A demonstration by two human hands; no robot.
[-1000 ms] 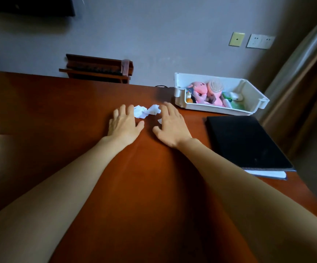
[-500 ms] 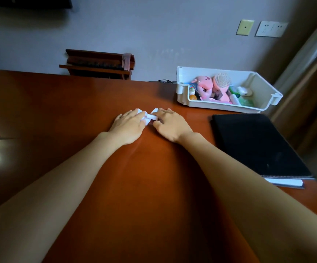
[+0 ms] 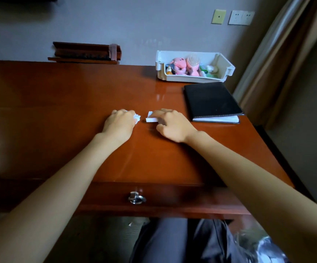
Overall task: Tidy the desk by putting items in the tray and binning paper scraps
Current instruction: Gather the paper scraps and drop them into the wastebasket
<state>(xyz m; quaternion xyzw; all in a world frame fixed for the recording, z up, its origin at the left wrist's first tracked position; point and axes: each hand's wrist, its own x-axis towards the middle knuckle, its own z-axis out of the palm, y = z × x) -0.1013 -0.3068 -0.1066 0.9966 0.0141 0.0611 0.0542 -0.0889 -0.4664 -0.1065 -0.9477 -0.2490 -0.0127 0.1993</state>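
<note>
My left hand (image 3: 120,123) is curled over a crumpled white paper scrap (image 3: 137,117) that peeks out at its fingertips on the brown desk (image 3: 68,103). A little to its right, my right hand (image 3: 170,124) pinches another white paper scrap (image 3: 151,118), flatter and folded, against the desk top. A small gap separates the two hands. The white tray (image 3: 190,79) stands at the back right of the desk, holding a pink plush toy (image 3: 180,66), a pink hairbrush and other small items.
A black notebook (image 3: 210,100) lies right of my right hand, in front of the tray. The desk's front drawer has a metal pull (image 3: 136,198). A curtain (image 3: 279,59) hangs at the right. A dark wooden piece (image 3: 86,52) sits behind the desk. Something shiny, like plastic, shows at bottom right.
Both hands closed on the paper scraps and drew them back toward me, now slightly apart. The view tilted down, revealing the drawer and my lap.
</note>
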